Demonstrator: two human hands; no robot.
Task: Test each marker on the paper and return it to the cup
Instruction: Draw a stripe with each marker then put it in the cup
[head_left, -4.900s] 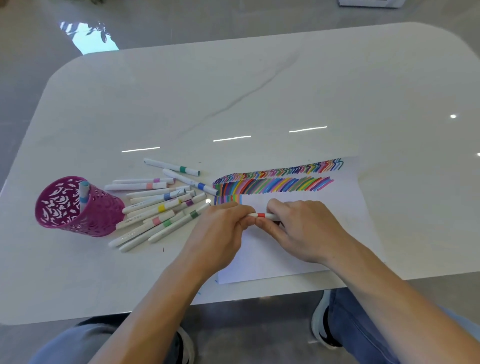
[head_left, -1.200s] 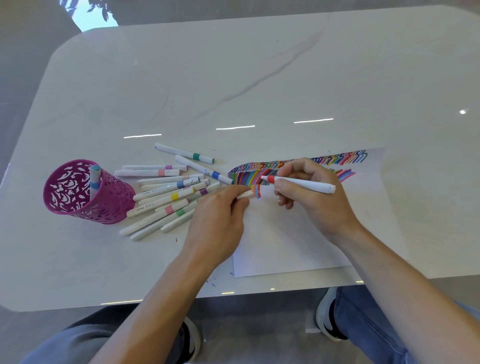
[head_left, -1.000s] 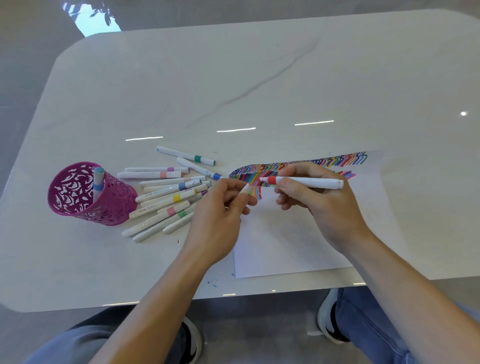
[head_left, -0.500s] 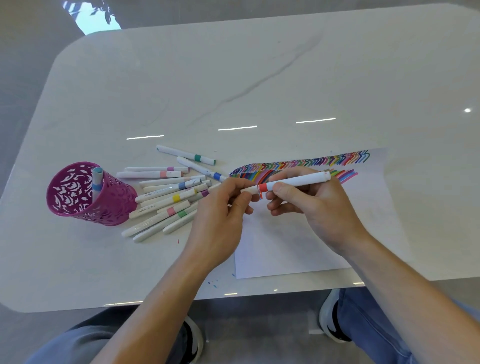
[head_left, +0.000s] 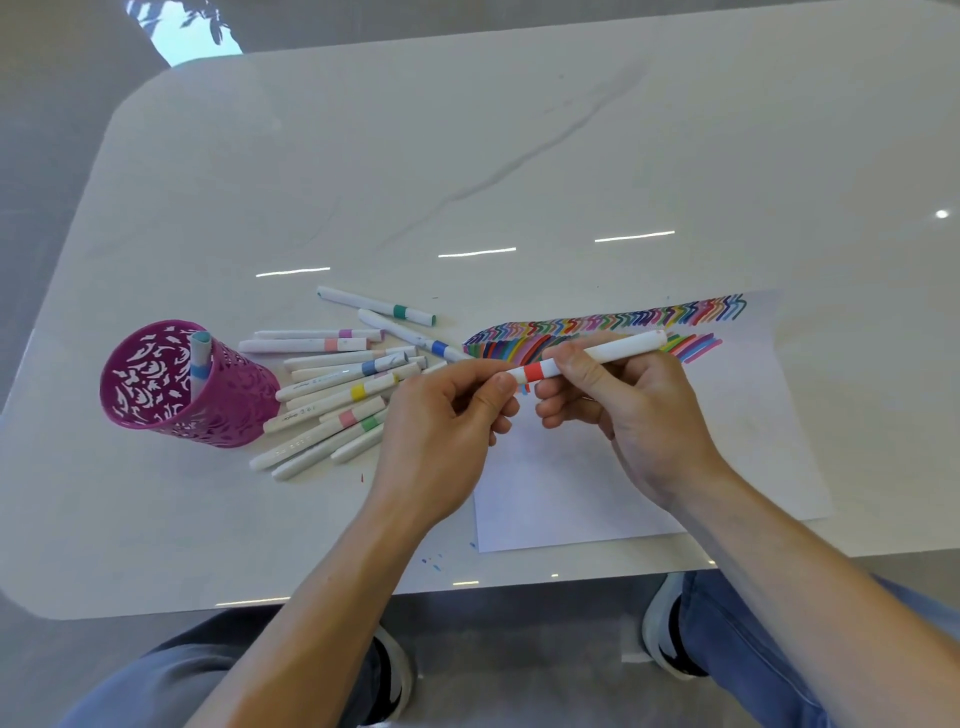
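- We are logging the purple cup standing at 9 o'clock on the table, with one blue-banded marker upright inside it.
- We are seeing a heap of loose markers lying just beside the cup, at its 3 o'clock.
- Our left hand is pinching the cap end of the red-banded marker between thumb and forefinger.
- Our right hand is gripping the same marker's barrel, holding it level above the paper at 4 o'clock.
- We are judging this to be the recapping step.
- Next, we are expecting one hand to release while the other carries the marker toward 9 o'clock, over the heap, and drops it upright into the cup without tipping it.
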